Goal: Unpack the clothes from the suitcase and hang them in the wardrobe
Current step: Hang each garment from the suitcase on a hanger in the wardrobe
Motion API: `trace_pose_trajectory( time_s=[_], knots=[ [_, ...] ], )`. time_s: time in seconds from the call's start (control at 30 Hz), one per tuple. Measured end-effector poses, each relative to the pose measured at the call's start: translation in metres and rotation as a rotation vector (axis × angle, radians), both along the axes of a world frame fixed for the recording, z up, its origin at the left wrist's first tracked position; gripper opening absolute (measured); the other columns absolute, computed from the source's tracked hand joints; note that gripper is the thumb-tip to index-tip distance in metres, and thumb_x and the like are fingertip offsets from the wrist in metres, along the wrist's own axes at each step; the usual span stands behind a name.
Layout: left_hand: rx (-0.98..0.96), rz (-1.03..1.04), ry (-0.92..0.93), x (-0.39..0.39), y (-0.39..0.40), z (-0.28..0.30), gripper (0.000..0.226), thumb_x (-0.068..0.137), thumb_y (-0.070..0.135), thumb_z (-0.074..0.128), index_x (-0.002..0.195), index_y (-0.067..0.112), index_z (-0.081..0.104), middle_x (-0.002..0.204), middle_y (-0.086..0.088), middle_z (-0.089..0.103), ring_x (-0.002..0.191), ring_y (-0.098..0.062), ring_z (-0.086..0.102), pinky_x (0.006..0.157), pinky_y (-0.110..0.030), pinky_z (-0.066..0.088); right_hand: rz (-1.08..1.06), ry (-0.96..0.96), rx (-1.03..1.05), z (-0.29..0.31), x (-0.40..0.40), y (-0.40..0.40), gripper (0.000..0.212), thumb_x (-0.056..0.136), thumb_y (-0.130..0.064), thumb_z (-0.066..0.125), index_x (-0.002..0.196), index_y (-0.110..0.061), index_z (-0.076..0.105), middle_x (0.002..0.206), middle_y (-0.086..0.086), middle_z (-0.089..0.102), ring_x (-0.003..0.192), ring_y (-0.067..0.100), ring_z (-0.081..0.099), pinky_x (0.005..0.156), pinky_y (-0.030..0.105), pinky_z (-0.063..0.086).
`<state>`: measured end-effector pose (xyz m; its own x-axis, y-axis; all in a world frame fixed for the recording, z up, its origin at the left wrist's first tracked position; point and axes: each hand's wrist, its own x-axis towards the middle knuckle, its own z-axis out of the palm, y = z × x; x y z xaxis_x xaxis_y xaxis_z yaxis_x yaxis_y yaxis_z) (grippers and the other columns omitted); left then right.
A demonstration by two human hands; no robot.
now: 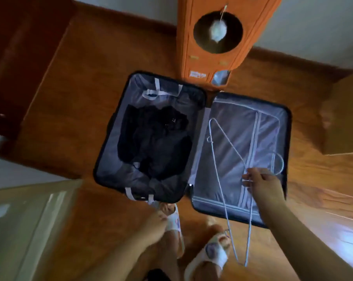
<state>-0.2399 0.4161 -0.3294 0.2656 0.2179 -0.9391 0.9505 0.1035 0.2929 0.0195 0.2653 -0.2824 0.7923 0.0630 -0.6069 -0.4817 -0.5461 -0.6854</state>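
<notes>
Right hand point(262, 183) pinches a pale blue wire hanger point(226, 179) near its neck, fingers curled round the wire, and holds it over the right half of the open suitcase point(200, 138). Left hand point(153, 224) hangs low near the suitcase's near edge; it is blurred, so I cannot tell whether its fingers are curled or straight, and nothing shows in it.

By size, the wooden floor point(80, 98) comes first, filling most of the view. On it the suitcase lies spread flat in two halves, dark-shelled with a pale lining. Its left half holds a heap of black clothes point(155, 138), crumpled rather than folded, with pale straps point(157, 88) loose at the far and near ends. Its right half is covered by a zipped lining panel point(242, 155), and a second wire hanger hook point(278, 163) lies on it, just beyond the right hand.

Beyond the suitcase, touching or just beside its far edge, stands an orange box-like piece point(212, 47) with a round dark opening where a white fluffy ball point(217, 30) dangles. A cardboard box point(346, 118) sits at the right edge.

Nearest the camera, two feet in pale slippers point(214, 256) stand on the floor, and the hanger's long lower end reaches down beside the right one.
</notes>
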Motion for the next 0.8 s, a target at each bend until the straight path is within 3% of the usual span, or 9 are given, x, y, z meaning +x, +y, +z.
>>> trace_pose_trajectory(
  time_s=[0.07, 0.17, 0.23, 0.3, 0.37, 0.43, 0.53, 0.7, 0.8],
  knots=[
    [0.118, -0.209, 0.024, 0.006, 0.033, -0.071, 0.022, 0.103, 0.013, 0.042, 0.083, 0.016, 0.050, 0.071, 0.003, 0.048, 0.068, -0.012, 0.049, 0.067, -0.028, 0.037, 0.005, -0.015, 0.008, -0.062, -0.001, 0.014, 0.020, 0.102, -0.020, 0.052, 0.086, -0.017, 0.064, 0.080, 0.008, 0.071, 0.068, 0.020, 0.065, 0.062, 0.030, 0.048],
    [0.173, -0.269, 0.072, 0.019, 0.078, -0.160, 0.012, 0.104, 0.025, 0.046, 0.113, 0.027, 0.052, 0.093, -0.002, 0.061, 0.070, -0.019, 0.057, 0.060, -0.033, 0.044, 0.011, -0.057, 0.006, -0.138, -0.008, 0.030, 0.020, 0.103, -0.021, 0.049, 0.091, -0.019, 0.065, 0.082, 0.006, 0.071, 0.071, 0.018, 0.066, 0.069, 0.034, 0.049],
    [0.201, -0.299, 0.074, 0.037, 0.100, -0.213, 0.039, 0.104, 0.031, 0.046, 0.143, 0.036, 0.045, 0.130, -0.013, 0.059, 0.088, -0.029, 0.063, 0.063, -0.036, 0.051, 0.007, -0.060, 0.035, -0.179, -0.004, 0.042, 0.021, 0.104, -0.019, 0.049, 0.090, -0.020, 0.066, 0.082, 0.007, 0.070, 0.071, 0.016, 0.064, 0.069, 0.031, 0.050],
    [0.205, -0.290, 0.073, 0.060, 0.111, -0.253, 0.048, 0.105, 0.033, 0.046, 0.152, 0.040, 0.039, 0.163, -0.015, 0.026, 0.117, -0.036, 0.059, 0.081, -0.041, 0.054, -0.010, -0.051, 0.044, -0.212, -0.001, 0.045, 0.024, 0.104, -0.019, 0.048, 0.088, -0.021, 0.065, 0.079, 0.005, 0.068, 0.070, 0.014, 0.063, 0.069, 0.027, 0.050],
    [0.155, -0.169, 0.091, 0.077, 0.114, -0.283, 0.049, 0.107, 0.033, 0.045, 0.156, 0.038, 0.036, 0.170, -0.007, 0.003, 0.130, -0.036, 0.053, 0.087, -0.038, 0.051, -0.013, -0.047, 0.073, -0.236, 0.000, 0.042, 0.024, 0.105, -0.019, 0.047, 0.088, -0.022, 0.064, 0.079, 0.004, 0.067, 0.070, 0.013, 0.062, 0.068, 0.025, 0.050],
    [0.143, -0.037, 0.112, 0.085, 0.111, -0.301, 0.047, 0.110, 0.029, 0.039, 0.157, 0.027, 0.036, 0.170, -0.008, 0.007, 0.140, -0.035, 0.043, 0.092, -0.034, 0.046, -0.005, -0.025, 0.073, -0.249, -0.003, 0.033, 0.023, 0.105, -0.019, 0.047, 0.090, -0.022, 0.065, 0.081, 0.004, 0.068, 0.073, 0.014, 0.063, 0.070, 0.028, 0.050],
    [0.240, 0.194, 0.051, 0.083, 0.098, -0.290, 0.034, 0.112, 0.020, 0.032, 0.126, 0.017, 0.063, 0.133, -0.002, 0.057, 0.128, -0.027, 0.051, 0.093, -0.030, 0.041, 0.019, -0.023, 0.038, -0.246, -0.009, 0.014, 0.024, 0.105, -0.020, 0.046, 0.092, -0.022, 0.066, 0.084, 0.006, 0.069, 0.076, 0.017, 0.063, 0.070, 0.029, 0.050],
    [0.359, 0.744, -0.122, 0.078, 0.090, -0.203, 0.024, 0.106, 0.016, 0.051, 0.104, 0.024, 0.075, 0.113, 0.006, 0.071, 0.115, -0.017, 0.064, 0.093, -0.032, 0.050, 0.055, -0.027, 0.005, -0.179, -0.012, -0.003, 0.023, 0.106, -0.020, 0.046, 0.097, -0.023, 0.067, 0.084, 0.005, 0.068, 0.070, 0.012, 0.062, 0.066, 0.026, 0.050],
    [0.412, 0.891, -0.248, 0.088, 0.094, -0.114, 0.012, 0.096, 0.014, 0.069, 0.100, 0.023, 0.077, 0.099, 0.011, 0.075, 0.098, -0.003, 0.070, 0.097, -0.029, 0.054, 0.079, -0.037, 0.024, -0.119, -0.007, -0.006, 0.021, 0.106, -0.021, 0.046, 0.104, -0.021, 0.067, 0.086, 0.005, 0.068, 0.075, 0.016, 0.062, 0.068, 0.028, 0.050]
  ],
)
